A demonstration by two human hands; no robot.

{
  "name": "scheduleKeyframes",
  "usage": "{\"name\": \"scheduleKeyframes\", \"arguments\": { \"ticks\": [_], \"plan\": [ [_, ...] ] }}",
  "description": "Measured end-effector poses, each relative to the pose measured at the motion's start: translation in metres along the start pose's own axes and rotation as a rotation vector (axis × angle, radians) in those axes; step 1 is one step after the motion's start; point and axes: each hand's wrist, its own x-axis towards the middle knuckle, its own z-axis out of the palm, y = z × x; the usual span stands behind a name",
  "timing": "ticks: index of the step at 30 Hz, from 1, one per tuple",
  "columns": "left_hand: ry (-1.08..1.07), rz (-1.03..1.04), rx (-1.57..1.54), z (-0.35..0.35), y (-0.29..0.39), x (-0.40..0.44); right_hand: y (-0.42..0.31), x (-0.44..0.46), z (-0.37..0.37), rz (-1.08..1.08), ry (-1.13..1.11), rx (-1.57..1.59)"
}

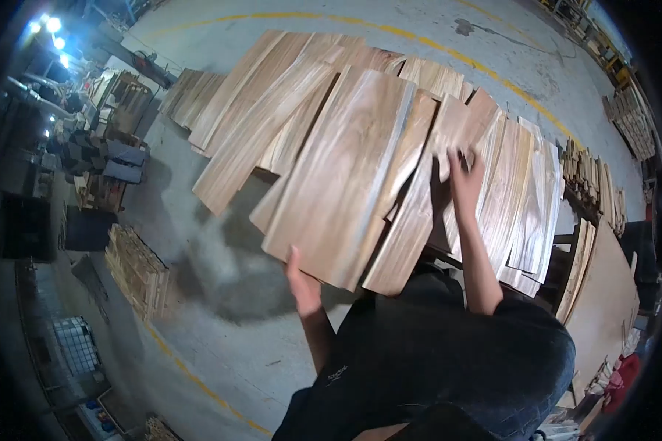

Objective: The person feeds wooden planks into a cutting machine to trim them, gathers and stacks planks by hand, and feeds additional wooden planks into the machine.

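My left hand (301,285) grips the near end of a wide wooden board (346,162), its thumb on the top face and its fingers hidden beneath. The board lies tilted over other boards and has a pale streak along its right side. My right hand (466,175) is over the boards to the right, beside a narrower board (412,235); its fingers are apart and somewhat blurred. Further boards (257,125) overlap at the left, and light-streaked boards (518,191) lie at the right.
A stack of wood pieces (138,272) stands on the floor at the left. More stacked wood (592,176) is at the right, near a large brown sheet (603,287). Yellow lines cross the concrete floor. Dark bundles (121,158) sit at the far left.
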Motion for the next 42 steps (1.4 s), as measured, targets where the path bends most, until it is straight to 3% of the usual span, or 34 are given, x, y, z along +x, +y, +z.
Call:
{"name": "scheduleKeyframes", "arguments": {
  "ticks": [2,3,5,7,10,12,13,15,16,17,18,20,22,23,28,29,30,32,33,35,38,40,42],
  "plan": [
    [-0.077,0.05,0.025,-0.074,-0.072,0.007,0.003,-0.063,-0.03,0.028,-0.125,-0.152],
    [-0.084,0.041,0.026,-0.082,-0.066,0.006,-0.021,-0.085,-0.04,0.078,-0.127,-0.176],
    [-0.469,-0.383,-0.725,-0.092,-0.034,0.007,-0.034,-0.11,-0.049,0.305,-0.163,-0.12],
    [-0.043,-0.173,-0.276,-0.039,0.019,0.002,-0.035,-0.118,-0.05,0.422,-0.155,-0.13],
    [-0.289,-0.004,-0.084,-0.054,0.045,0.075,-0.027,-0.109,-0.049,0.397,-0.085,-0.2],
    [-0.481,0.021,0.237,-0.038,0.068,0.097,-0.053,-0.097,-0.063,0.608,-0.22,0.214],
    [-0.5,0.019,0.24,-0.031,0.075,0.103,-0.057,-0.096,-0.068,0.687,-0.198,0.27],
    [-0.607,0.141,1.01,-0.014,0.084,0.106,-0.054,-0.089,-0.075,0.803,-0.196,0.279],
    [-0.614,0.149,1.004,-0.007,0.087,0.098,-0.05,-0.085,-0.076,0.924,-0.214,0.286],
    [-0.608,0.12,0.993,-0.002,0.093,0.088,-0.012,-0.089,-0.064,0.911,-0.11,0.319],
    [-0.598,0.091,0.986,-0.002,0.097,0.08,-0.02,-0.085,-0.067,0.909,-0.109,0.328],
    [-0.574,0.087,0.907,-0.019,0.085,0.085,-0.046,-0.075,-0.076,0.881,-0.246,0.458],
    [-0.741,-0.103,1.135,-0.021,0.092,0.074,-0.035,-0.061,-0.082,0.929,-0.285,0.585],
    [-0.772,-0.154,1.044,-0.043,0.074,0.094,-0.027,-0.052,-0.088,0.865,-0.317,0.5],
    [-0.712,-0.319,0.801,-0.002,0.058,0.091,-0.011,-0.048,-0.073,0.633,-0.493,0.437],
    [-0.81,-0.194,0.741,-0.017,0.016,0.124,-0.005,-0.051,-0.07,0.584,-0.473,0.37],
    [-0.635,-0.202,0.868,0.002,0.022,0.1,-0.001,-0.051,-0.069,0.536,-0.44,0.307],
    [-0.935,-0.015,0.817,0.03,0.026,0.085,-0.001,-0.047,-0.074,0.465,-0.461,0.264],
    [-0.92,-0.003,0.798,0.032,0.028,0.078,-0.004,-0.044,-0.079,0.426,-0.44,0.217],
    [-0.868,-0.195,0.706,0.031,0.028,0.07,-0.016,-0.04,-0.09,0.352,-0.425,0.184],
    [-0.856,-0.149,0.635,0.03,0.017,0.054,-0.04,-0.016,-0.119,0.268,-0.373,0.06],
    [-0.869,-0.204,0.635,0.038,0.02,0.04,-0.067,0.004,-0.14,0.331,-0.359,0.242],
    [-0.917,-0.214,0.663,0.035,0.017,0.038,-0.104,0.019,-0.152,0.233,-0.378,0.224]
  ]
}}
